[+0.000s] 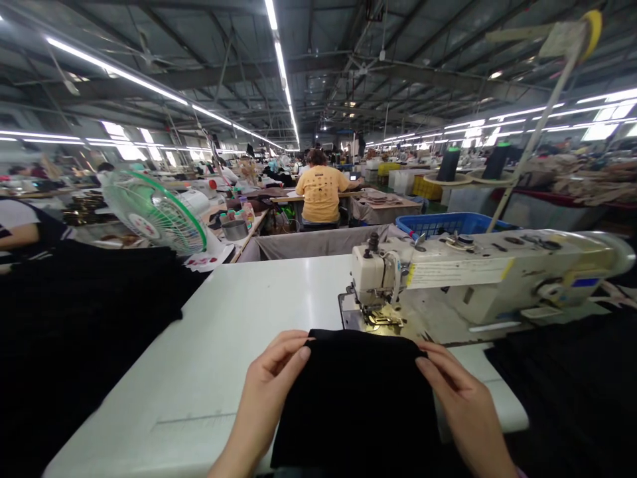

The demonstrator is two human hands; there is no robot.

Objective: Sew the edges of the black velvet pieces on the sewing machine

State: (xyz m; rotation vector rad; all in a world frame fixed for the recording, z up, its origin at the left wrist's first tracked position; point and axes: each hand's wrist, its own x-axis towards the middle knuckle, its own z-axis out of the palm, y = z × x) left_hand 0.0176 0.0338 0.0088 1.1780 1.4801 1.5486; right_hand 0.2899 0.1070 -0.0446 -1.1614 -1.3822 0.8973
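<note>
A piece of black fabric (358, 398) is stretched between my two hands at the near edge of the white table. My left hand (271, 378) pinches its upper left corner between thumb and fingers. At the upper right corner, my right hand (458, 392) grips it the same way. The top edge of the cloth looks straight, perhaps folded; dark shade hides the detail. Just beyond that edge is the needle area of a sewing machine (438, 269), with a brassy plate (385, 322) under its head.
Dark cloth is heaped at left (89, 318) and right (572, 378). A green-rimmed fan (154, 212) stands beyond the left pile. Behind the machine are a blue basket (448, 222) and thread cones (450, 164). A person in a yellow shirt (321, 192) sits ahead, back turned.
</note>
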